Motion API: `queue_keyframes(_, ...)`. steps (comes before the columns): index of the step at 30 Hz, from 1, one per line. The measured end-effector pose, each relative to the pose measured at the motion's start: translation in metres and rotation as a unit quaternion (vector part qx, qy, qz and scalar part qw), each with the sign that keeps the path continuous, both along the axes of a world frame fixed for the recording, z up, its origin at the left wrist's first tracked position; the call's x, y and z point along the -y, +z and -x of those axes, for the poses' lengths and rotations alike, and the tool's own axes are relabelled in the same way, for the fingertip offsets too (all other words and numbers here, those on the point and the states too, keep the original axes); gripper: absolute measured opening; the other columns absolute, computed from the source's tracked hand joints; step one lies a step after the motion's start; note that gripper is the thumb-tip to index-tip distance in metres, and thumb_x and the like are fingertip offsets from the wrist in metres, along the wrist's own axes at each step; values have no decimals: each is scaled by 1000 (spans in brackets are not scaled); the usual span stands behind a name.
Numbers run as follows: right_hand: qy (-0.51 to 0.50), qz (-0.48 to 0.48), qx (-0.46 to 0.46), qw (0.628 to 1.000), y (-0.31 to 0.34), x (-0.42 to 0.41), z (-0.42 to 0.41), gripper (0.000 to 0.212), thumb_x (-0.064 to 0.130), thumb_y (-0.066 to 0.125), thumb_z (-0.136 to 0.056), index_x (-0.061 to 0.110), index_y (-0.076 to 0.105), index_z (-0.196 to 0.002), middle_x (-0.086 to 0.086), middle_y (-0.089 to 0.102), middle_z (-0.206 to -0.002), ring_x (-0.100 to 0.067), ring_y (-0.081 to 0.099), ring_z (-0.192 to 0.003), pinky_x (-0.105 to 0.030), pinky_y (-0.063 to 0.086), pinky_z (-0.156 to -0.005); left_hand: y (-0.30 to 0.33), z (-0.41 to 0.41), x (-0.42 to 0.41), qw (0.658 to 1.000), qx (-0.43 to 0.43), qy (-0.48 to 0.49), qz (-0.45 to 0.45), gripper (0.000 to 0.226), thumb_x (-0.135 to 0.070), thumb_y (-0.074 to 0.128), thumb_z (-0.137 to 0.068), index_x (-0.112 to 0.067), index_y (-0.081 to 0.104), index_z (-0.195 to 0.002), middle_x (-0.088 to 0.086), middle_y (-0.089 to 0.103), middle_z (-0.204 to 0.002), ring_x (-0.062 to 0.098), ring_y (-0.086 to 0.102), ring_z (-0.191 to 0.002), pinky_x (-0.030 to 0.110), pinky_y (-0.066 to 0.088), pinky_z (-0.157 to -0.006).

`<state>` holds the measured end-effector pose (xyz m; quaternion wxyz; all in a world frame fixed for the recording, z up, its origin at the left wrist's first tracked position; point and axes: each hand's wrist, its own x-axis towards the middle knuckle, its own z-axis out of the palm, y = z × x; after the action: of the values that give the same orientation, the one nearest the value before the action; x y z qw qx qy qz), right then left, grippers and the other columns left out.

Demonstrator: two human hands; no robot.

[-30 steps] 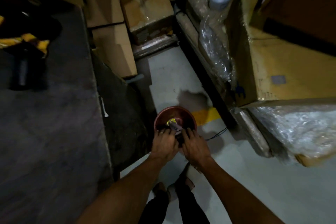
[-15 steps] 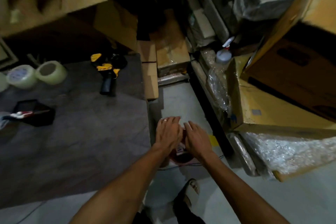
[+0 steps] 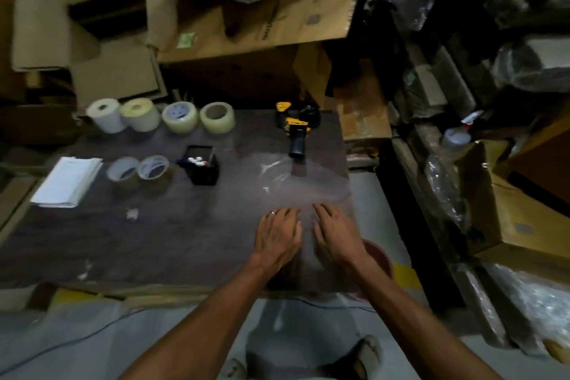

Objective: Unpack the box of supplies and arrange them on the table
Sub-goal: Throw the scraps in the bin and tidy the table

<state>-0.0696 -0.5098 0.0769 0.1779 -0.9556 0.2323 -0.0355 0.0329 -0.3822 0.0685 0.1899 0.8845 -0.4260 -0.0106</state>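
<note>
Fingers spread, our left hand [image 3: 277,237] and right hand [image 3: 334,236] press flat on a clear plastic sheet [image 3: 296,182] at the table's [image 3: 172,234] near right corner. Beyond it lies a yellow tape gun [image 3: 294,129]; tape rolls [image 3: 182,116] line the far edge. Half a second ago we reached over the red bucket [image 3: 377,256] beside the table.

dark matt wood-grain surface [image 3: 172,225]; glossy clear plastic sheet [image 3: 296,182]; shiny tape rolls [image 3: 197,117]; matt cardboard boxes [image 3: 277,25].
</note>
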Motion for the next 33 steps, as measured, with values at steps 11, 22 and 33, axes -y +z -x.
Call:
queue_keyframes(11, 73, -34, 2, 997, 5, -164, -130, 48, 20, 48, -92, 10, 48, -139, -14, 54, -134, -33, 53, -118, -39, 45, -99, 3, -117, -199, 988, -68, 133, -45, 35, -32, 44, -95, -20, 60, -124, 3, 65, -124, 27, 62, -110, 37, 48, -94)
queue_keyframes(22, 149, -46, -20, 987, 7, -217, -259, 52, 22, 53, -85, 14, 49, -136, -14, 58, -126, -35, 54, -114, -42, 50, -90, -1, -224, -265, 965, -89, 248, -3, 35, -29, 55, -89, -16, 62, -122, 9, 65, -122, 32, 60, -111, 41, 48, -96)
queue_keyframes(33, 162, 0, -56, 985, 8, -225, -397, 71, 26, 65, -81, 14, 35, -143, -17, 32, -149, -36, 32, -134, -44, 37, -106, 15, -353, -251, 973, -48, 211, -75, 62, -37, 54, -90, -20, 33, -146, 12, 37, -148, 33, 44, -130, 44, 38, -107)
